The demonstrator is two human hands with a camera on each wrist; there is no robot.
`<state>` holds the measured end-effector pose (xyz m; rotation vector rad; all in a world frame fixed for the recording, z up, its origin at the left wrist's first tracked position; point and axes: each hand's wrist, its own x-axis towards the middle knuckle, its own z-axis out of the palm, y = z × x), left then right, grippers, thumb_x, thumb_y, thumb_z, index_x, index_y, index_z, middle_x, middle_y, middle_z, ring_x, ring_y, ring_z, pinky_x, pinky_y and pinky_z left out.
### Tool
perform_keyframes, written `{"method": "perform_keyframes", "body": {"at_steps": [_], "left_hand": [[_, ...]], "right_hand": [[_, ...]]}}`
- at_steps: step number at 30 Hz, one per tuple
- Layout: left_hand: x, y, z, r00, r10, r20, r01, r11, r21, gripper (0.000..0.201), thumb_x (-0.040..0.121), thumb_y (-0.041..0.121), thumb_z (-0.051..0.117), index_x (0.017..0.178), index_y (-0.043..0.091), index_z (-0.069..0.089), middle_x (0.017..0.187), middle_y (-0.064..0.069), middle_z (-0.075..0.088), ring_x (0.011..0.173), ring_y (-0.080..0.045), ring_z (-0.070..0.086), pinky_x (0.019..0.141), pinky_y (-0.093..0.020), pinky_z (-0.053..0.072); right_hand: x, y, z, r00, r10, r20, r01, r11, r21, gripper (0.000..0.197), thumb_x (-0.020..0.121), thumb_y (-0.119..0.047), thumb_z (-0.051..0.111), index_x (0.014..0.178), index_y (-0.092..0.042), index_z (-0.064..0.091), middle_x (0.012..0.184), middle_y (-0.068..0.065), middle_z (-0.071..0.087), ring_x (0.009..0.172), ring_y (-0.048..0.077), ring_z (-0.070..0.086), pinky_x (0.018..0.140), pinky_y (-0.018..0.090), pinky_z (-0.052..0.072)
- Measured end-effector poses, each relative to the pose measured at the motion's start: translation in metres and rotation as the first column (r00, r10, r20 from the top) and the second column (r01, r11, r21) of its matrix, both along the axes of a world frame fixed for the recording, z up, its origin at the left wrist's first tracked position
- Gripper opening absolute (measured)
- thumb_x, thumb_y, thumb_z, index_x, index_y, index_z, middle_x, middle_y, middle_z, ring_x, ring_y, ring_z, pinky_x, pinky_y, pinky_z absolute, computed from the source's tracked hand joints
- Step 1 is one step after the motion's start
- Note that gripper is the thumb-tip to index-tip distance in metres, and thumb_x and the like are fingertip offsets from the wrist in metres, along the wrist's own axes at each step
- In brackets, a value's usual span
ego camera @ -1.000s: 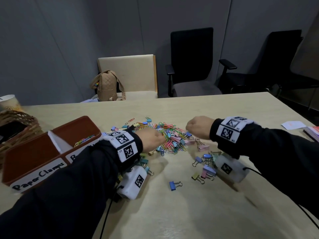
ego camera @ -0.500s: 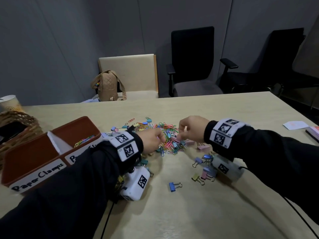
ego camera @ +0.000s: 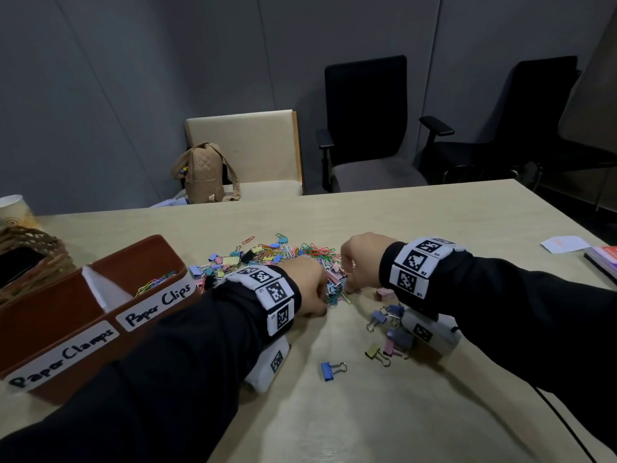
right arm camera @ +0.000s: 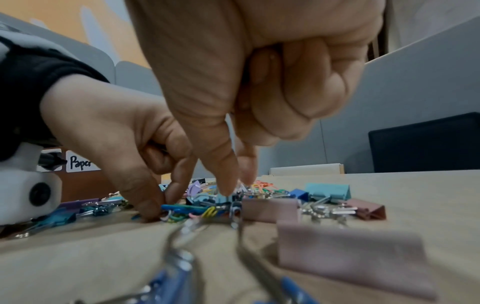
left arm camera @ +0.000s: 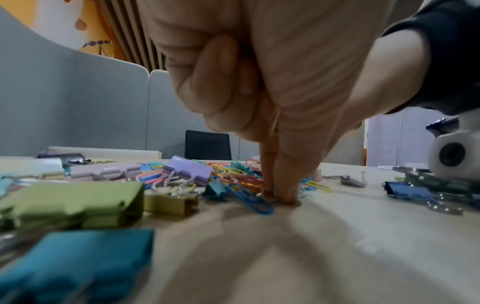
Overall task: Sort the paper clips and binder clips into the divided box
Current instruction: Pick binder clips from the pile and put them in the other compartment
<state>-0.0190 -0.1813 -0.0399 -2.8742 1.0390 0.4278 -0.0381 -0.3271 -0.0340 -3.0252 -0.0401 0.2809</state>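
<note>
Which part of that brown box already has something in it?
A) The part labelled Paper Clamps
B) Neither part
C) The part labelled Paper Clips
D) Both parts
C: in the head view, coloured paper clips lie in the far part of the brown box, behind the Paper Clips label, while the part behind the Paper Clamps label shows only bare brown inside.

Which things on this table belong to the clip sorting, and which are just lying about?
Job: pile of clips, loose binder clips, divided box, left hand, right hand.

Lying about: wicker basket, paper cup, paper note, backpack, chairs.
</note>
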Motion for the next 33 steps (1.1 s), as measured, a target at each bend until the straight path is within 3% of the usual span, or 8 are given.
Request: {"method": "perform_keyframes", "body": {"at_steps": [4, 10, 14, 18, 20, 23, 25, 33], "left_hand": [[0.003, 0.010, -0.005, 0.996, 0.060, -0.072, -0.058, 0.998, 0.023, 0.021, 0.075, 0.032, 0.069, 0.078, 0.012, 0.069, 0.076, -0.005, 0.067, 0.075, -0.024, 0.065, 0.061, -0.031, 0.049], [0.004, 0.015, -0.003, 0.981, 0.173, -0.086, -0.172, 0.985, 0.014, 0.028, 0.096, 0.022, 0.033, 0.071, 0.012, 0.036, 0.064, -0.003, 0.030, 0.063, -0.019, 0.032, 0.055, -0.030, 0.026], [0.006, 0.019, 0.001, 0.980, 0.188, -0.062, -0.190, 0.981, -0.037, 0.029, 0.097, 0.020, 0.035, 0.069, 0.011, 0.038, 0.066, -0.003, 0.035, 0.064, -0.020, 0.035, 0.056, -0.029, 0.027], [0.004, 0.020, 0.004, 0.983, 0.181, -0.024, -0.183, 0.979, -0.085, 0.019, 0.096, 0.022, 0.045, 0.079, 0.013, 0.044, 0.072, -0.001, 0.044, 0.075, -0.021, 0.044, 0.064, -0.026, 0.033], [0.003, 0.019, 0.005, 0.982, 0.183, -0.053, -0.187, 0.979, -0.083, 0.014, 0.096, 0.019, 0.047, 0.083, 0.014, 0.048, 0.075, -0.001, 0.049, 0.075, -0.019, 0.047, 0.065, -0.025, 0.034], [0.001, 0.017, 0.009, 0.969, 0.217, -0.116, -0.228, 0.969, -0.092, 0.018, 0.098, 0.010, 0.041, 0.103, 0.013, 0.058, 0.089, -0.002, 0.054, 0.079, -0.018, 0.051, 0.062, -0.025, 0.037], [0.002, 0.019, 0.010, 0.967, 0.217, -0.131, -0.230, 0.968, -0.100, 0.029, 0.096, 0.005, 0.037, 0.111, 0.012, 0.060, 0.093, -0.001, 0.055, 0.086, -0.021, 0.055, 0.063, -0.024, 0.039], [0.004, 0.033, 0.004, 0.966, 0.210, -0.153, -0.235, 0.957, -0.170, 0.024, 0.094, 0.011, 0.043, 0.095, 0.011, 0.067, 0.086, 0.000, 0.060, 0.081, -0.014, 0.052, 0.070, -0.023, 0.040]], "right_hand": [[0.004, 0.007, -0.001, 0.999, -0.031, -0.025, 0.031, 0.999, -0.013, 0.050, 0.073, -0.059, 0.070, 0.068, -0.011, 0.057, 0.064, 0.003, 0.055, 0.063, 0.022, 0.053, 0.053, 0.026, 0.036], [0.009, 0.023, -0.001, 0.997, 0.021, -0.070, -0.031, 0.989, -0.145, 0.039, 0.092, -0.037, 0.056, 0.062, -0.016, 0.041, 0.063, 0.001, 0.045, 0.054, 0.019, 0.042, 0.052, 0.024, 0.036], [0.007, 0.033, 0.000, 0.981, 0.052, -0.186, -0.105, 0.952, -0.286, 0.022, 0.098, -0.023, 0.045, 0.080, -0.011, 0.048, 0.064, 0.002, 0.040, 0.062, 0.020, 0.045, 0.047, 0.026, 0.031], [0.002, 0.017, 0.004, 0.995, 0.021, -0.097, -0.036, 0.987, -0.155, 0.031, 0.092, -0.024, 0.052, 0.065, -0.009, 0.049, 0.062, 0.003, 0.046, 0.059, 0.021, 0.046, 0.054, 0.026, 0.041], [0.000, 0.008, 0.010, 0.994, 0.024, -0.107, -0.040, 0.988, -0.152, 0.018, 0.084, -0.022, 0.062, 0.091, -0.006, 0.065, 0.078, 0.006, 0.062, 0.073, 0.023, 0.059, 0.067, 0.031, 0.053], [0.001, 0.004, 0.019, 0.985, 0.089, -0.151, -0.117, 0.974, -0.192, 0.064, 0.073, -0.016, 0.074, 0.131, -0.023, 0.048, 0.116, 0.003, 0.062, 0.102, 0.023, 0.060, 0.071, 0.027, 0.048], [0.003, 0.009, 0.024, 0.972, 0.146, -0.185, -0.189, 0.952, -0.242, 0.071, 0.076, -0.017, 0.076, 0.137, -0.026, 0.041, 0.124, 0.003, 0.059, 0.109, 0.024, 0.057, 0.073, 0.028, 0.044], [0.005, 0.018, 0.017, 0.955, 0.239, -0.178, -0.285, 0.905, -0.316, 0.045, 0.083, -0.023, 0.071, 0.125, -0.020, 0.055, 0.116, 0.005, 0.061, 0.102, 0.026, 0.059, 0.069, 0.029, 0.044]]}}
